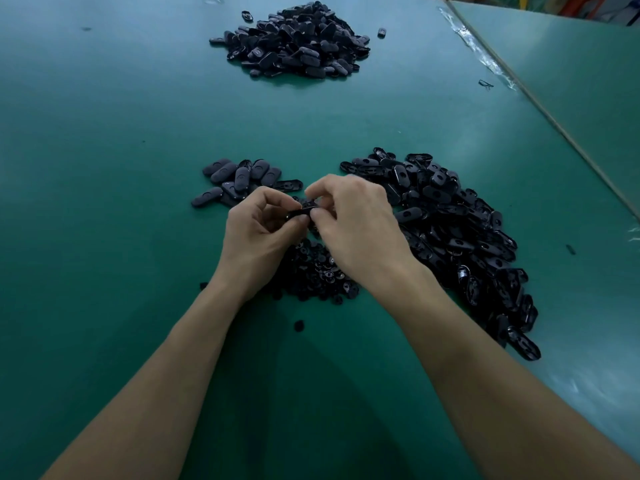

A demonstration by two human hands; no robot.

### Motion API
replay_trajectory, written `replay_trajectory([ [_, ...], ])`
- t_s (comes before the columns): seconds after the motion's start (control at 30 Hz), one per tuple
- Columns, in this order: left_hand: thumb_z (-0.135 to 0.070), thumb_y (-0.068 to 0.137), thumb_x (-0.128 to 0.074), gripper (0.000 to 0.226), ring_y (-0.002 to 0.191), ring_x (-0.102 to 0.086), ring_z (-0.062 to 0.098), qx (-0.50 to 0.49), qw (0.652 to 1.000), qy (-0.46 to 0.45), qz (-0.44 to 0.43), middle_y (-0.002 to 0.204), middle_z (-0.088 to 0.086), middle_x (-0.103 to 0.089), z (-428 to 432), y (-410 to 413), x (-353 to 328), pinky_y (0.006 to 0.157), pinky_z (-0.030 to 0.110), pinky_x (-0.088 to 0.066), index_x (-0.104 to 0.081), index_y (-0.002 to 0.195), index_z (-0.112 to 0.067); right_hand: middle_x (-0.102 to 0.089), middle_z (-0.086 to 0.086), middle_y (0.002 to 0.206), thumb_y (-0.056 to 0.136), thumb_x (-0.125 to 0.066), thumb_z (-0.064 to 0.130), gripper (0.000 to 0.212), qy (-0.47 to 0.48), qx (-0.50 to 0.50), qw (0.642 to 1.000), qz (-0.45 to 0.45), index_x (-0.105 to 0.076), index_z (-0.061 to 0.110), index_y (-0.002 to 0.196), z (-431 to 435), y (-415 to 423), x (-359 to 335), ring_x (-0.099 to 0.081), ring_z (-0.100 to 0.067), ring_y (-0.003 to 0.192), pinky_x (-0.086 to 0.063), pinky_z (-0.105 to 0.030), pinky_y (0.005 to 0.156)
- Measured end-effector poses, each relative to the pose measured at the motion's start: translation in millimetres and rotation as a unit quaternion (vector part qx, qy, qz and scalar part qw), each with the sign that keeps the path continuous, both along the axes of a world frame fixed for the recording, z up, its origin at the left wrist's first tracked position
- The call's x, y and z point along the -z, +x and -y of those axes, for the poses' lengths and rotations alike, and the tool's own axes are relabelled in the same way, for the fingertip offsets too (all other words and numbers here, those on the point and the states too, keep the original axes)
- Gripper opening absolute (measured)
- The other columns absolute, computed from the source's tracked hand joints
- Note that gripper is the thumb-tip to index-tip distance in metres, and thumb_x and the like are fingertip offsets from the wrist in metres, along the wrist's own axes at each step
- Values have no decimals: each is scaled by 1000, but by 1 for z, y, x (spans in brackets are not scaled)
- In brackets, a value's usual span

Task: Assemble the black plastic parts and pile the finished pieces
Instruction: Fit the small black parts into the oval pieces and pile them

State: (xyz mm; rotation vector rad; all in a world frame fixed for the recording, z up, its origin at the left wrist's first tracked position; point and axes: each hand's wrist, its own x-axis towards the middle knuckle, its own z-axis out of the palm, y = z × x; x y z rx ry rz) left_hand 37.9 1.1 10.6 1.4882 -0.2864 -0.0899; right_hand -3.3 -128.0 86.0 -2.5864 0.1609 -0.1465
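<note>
The part sits up off the desk, caught between both hands right in the middle of the work. The left hand pinches it from its side with thumb and curled fingers, and the right hand closes on it from the other side, fingertips meeting over the top. Held like that, it looks to me as though one hand steadies the shell while the other presses a piece in. How far it is seated I cannot tell, since the fingers cover most of it.

Straight under the wrists lies a heap of small bits, near enough to pluck from without reaching. To the right a long bank of open shells curves round the right forearm, which I take to be the feed stock for that hand. Just beyond the left hand is the near pile of closed oval pieces, lying smooth side up. Those look finished, and the spot suits a short drop once this one snaps shut.

The far pile, much larger, lies well apart at the back of the desk. A stray bit lies alone between the forearms.
</note>
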Motion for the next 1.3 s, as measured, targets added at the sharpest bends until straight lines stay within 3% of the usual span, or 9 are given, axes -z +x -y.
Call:
replay_trajectory([
  [0.07, 5, 87, -71, 22, 64, -62, 12, 0, 1000, -10, -6, 75, 4, -69, -1, 1, 0, 63, 21, -52, -61, 88, -14, -66, -4, 119, 97, -60, 17, 29, 7, -11, 1000, -11, -67, 21, 125, 7, 2, 3, -62, -20, 109, -52, -40, 97],
  [0.13, 4, 87, -71, 21, 65, -63, 12, 2, 1000, -15, -11, 75, 1, -71, -2, 1, 0, 64, 20, -52, -62, 89, -15, -72, -2, 112, 97, -62, 14, 26, 63, -25, 998, -21, -71, 18, 121, 12, 3, 5, -66, -14, 104, -53, -33, 97],
  [0.27, 2, 86, -73, 21, 69, -67, 12, 7, 999, -35, -29, 75, -1, -73, -2, 1, 0, 68, 21, -55, -65, 91, -17, -72, 10, 90, 93, -69, 13, 18, 104, -39, 994, 2, -76, 15, 110, 20, 5, 7, -67, 0, 86, -53, -13, 85],
  [0.43, 1, 84, -73, 20, 72, -71, 6, 21, 998, -53, -35, 80, -4, -76, -2, 0, -2, 68, 17, -55, -68, 97, -14, -66, 21, 77, 91, -72, 16, 12, 121, -56, 991, 3, -77, 19, 102, 26, 8, 8, -64, 11, 74, -50, -5, 74],
  [0.8, 9, 84, -70, 24, 73, -71, 3, 30, 997, -49, -44, 81, -8, -77, -1, 0, -4, 70, 15, -55, -69, 97, -12, -70, 11, 72, 84, -73, 14, 4, 125, -25, 992, 22, -74, 17, 87, 22, 10, 14, -66, 2, 72, -53, -11, 66],
  [0.93, 4, 82, -74, 22, 71, -72, 8, 14, 997, -57, -46, 81, -3, -78, -1, 0, -3, 69, 18, -56, -71, 95, -13, -68, 15, 67, 85, -72, 13, 11, 132, -29, 991, 22, -72, 24, 81, 22, 11, 11, -65, 8, 69, -48, -5, 62],
  [1.17, 0, 78, -80, 18, 67, -74, 16, -7, 997, -63, -47, 74, 7, -76, -3, 2, 2, 65, 21, -57, -73, 87, -14, -66, 21, 76, 89, -72, 14, 10, 123, -53, 991, 12, -78, 17, 97, 24, 7, 8, -65, 11, 79, -50, -5, 71],
  [1.3, 1, 81, -78, 18, 66, -73, 15, -19, 998, -45, -32, 73, 5, -75, 0, 3, 4, 64, 22, -56, -71, 90, -13, -64, 20, 76, 95, -65, 16, 17, 112, -40, 993, 2, -76, 18, 108, 25, 8, 10, -63, 9, 72, -48, -6, 69],
])
